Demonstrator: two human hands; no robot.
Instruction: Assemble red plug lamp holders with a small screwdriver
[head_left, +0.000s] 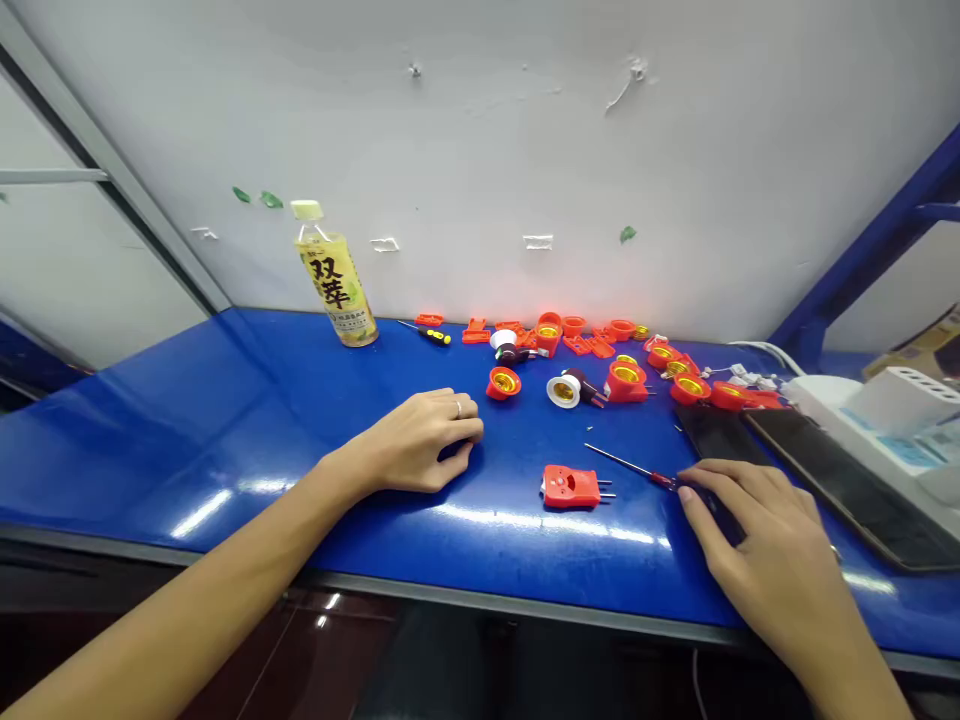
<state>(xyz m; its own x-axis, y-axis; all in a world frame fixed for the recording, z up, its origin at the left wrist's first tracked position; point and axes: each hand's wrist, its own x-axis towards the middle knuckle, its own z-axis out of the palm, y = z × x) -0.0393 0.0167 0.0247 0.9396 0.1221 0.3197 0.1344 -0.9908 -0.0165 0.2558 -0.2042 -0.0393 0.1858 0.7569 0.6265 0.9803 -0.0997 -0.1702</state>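
On the blue table (225,420), the left hand (420,440) rests palm down with its fingers loosely curled and a ring on one finger; it holds nothing. The right hand (757,545) lies near the front edge, its fingertips (694,495) laid over the dark handle of a thin screwdriver (630,466) whose shaft points up and to the left. Whether the handle is actually gripped cannot be told. An orange plug (571,487) with two metal prongs facing right lies flat between the two hands, just beside the screwdriver shaft and apart from both hands.

Farther back, a single orange lamp socket (503,383) sits near the left hand. A white-and-black socket (570,389) lies to its right. A scatter of orange sockets and parts (622,360) runs along the wall. A yellow-labelled bottle (336,275) stands upright at the rear left, with a yellow-handled screwdriver (429,333) beside it. A dark tablet (847,480) and a white power strip (892,410) occupy the right side.
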